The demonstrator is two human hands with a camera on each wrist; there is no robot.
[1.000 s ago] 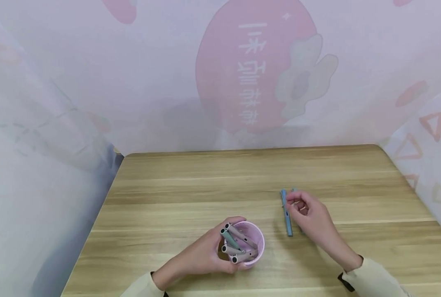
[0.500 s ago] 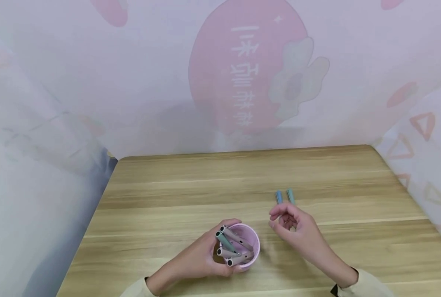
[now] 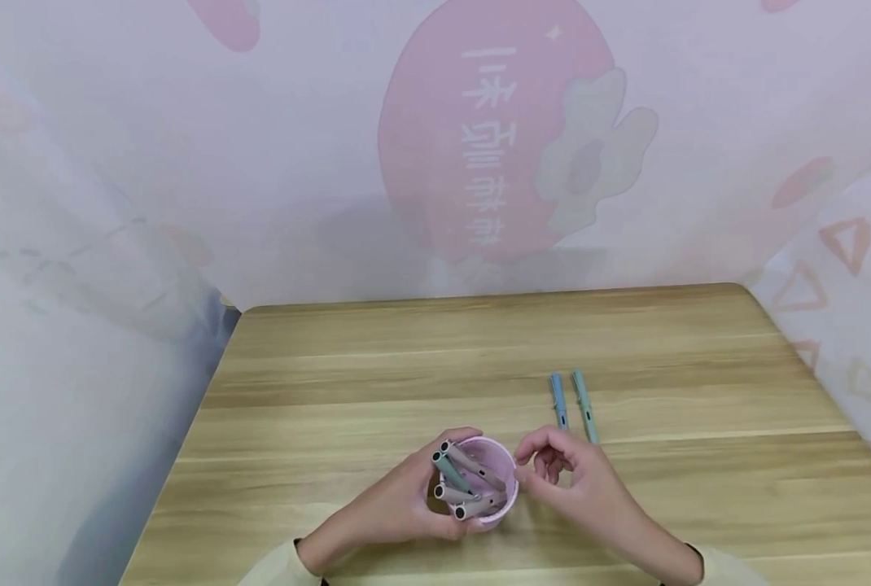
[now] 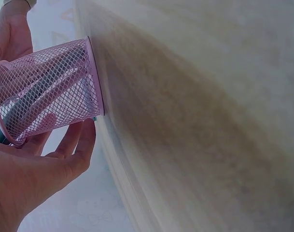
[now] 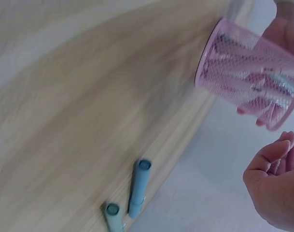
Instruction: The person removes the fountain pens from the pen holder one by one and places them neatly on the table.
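A person sits at a light wooden table (image 3: 406,358), both hands near its front edge. The left hand (image 3: 399,505) wraps its fingers around a pink mesh cup (image 3: 501,464) that stands on the table and holds several pens (image 3: 465,484) leaning inside it. This grip is a curled hold on the side of the cup, with the thumb at the far rim. The right hand (image 3: 578,484) hovers just beside the cup on its right, fingers loosely curled toward the rim and holding nothing. Beyond the right hand, two pens lie side by side on the table: a blue pen (image 3: 558,400) and a green pen (image 3: 584,404), close together and roughly parallel. Pale pink patterned fabric (image 3: 479,146) hangs behind the table.
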